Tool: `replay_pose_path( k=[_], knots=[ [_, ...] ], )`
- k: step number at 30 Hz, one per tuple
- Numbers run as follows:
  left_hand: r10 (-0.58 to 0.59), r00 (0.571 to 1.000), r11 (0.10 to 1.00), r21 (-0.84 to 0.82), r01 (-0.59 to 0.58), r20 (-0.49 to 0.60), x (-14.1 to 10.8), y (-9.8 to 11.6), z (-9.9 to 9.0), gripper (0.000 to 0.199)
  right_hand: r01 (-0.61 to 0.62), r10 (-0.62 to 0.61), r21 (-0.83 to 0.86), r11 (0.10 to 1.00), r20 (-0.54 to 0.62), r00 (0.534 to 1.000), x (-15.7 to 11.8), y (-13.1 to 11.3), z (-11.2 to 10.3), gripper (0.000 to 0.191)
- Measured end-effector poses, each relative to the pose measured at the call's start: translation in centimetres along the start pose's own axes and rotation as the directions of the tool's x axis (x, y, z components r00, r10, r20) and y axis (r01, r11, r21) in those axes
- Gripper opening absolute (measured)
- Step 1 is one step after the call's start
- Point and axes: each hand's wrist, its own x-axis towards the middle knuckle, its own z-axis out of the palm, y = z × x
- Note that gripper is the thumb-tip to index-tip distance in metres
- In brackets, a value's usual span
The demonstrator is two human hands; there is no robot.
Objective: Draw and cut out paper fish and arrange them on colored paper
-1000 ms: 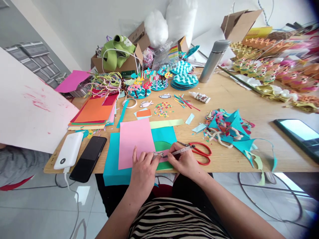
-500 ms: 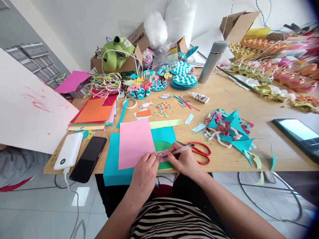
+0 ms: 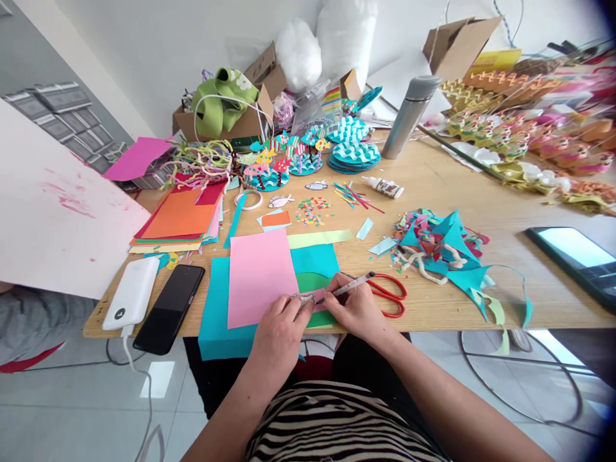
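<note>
My left hand (image 3: 280, 324) lies on the pink paper (image 3: 260, 276), its fingertips pressing down a small fish-shaped cutout (image 3: 304, 298). In my right hand (image 3: 353, 311) is a slim pen (image 3: 355, 283), gripped near its tip. The pen's tip touches down at the cutout's right end; any line it leaves is too small to make out. Beneath the pink paper are a green sheet (image 3: 310, 281) and a larger blue sheet (image 3: 216, 308), which overhangs the table's front edge. Red-handled scissors (image 3: 394, 296) rest beside my right hand, their blades mostly hidden.
A black phone (image 3: 169, 309) and a white power bank (image 3: 132, 292) lie at left, near stacked coloured paper (image 3: 173, 215). Paper scraps (image 3: 445, 240) are heaped at right. Behind stand a glue bottle (image 3: 384, 187), a steel flask (image 3: 411, 119) and fish decorations (image 3: 267, 170).
The pen has tilted slightly and moved a little in my right hand at the cutout's right end. My left hand stays in place; the view shifts slightly.
</note>
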Motion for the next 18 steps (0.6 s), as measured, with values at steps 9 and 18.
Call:
replay_pose_path(
  k=[9,18],
  knots=[
    [-0.010,1.000,1.000,-0.003,0.010,0.002,0.01,-0.05,-0.01,0.047,-0.036,0.036,-0.014,0.999,-0.005,0.999,0.06,-0.01,-0.12,0.013],
    [-0.008,1.000,1.000,-0.002,0.008,-0.024,-0.07,-0.05,0.11,0.047,-0.035,0.034,-0.034,0.999,-0.020,0.999,0.13,-0.06,-0.17,0.013]
  ],
)
